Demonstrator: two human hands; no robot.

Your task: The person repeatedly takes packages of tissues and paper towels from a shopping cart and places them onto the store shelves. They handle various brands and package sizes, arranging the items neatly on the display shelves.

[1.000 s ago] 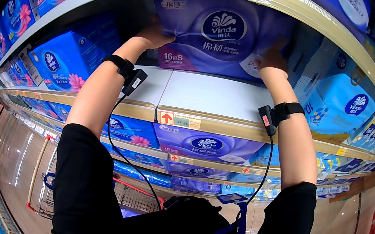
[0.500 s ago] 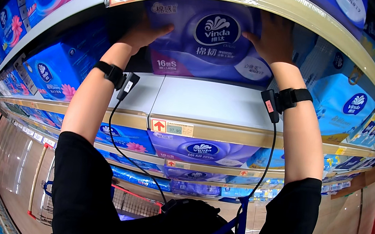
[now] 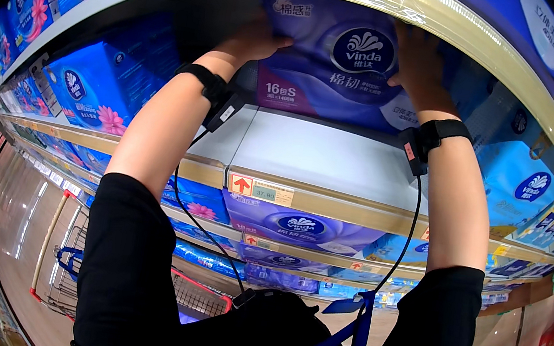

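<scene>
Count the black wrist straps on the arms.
2. One black strap on the left wrist below the left hand; the other strap on the right wrist below the right hand. Both hands press the purple pack.

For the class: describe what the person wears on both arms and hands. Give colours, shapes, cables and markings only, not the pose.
Both hands are bare: left hand, right hand. Each wrist carries a black band, the left wristband and the right wristband, each with a small black clip-on box bearing a pale or red tag. A thin black cable runs from each down to the chest. Black short sleeves cover the upper arms.
</scene>
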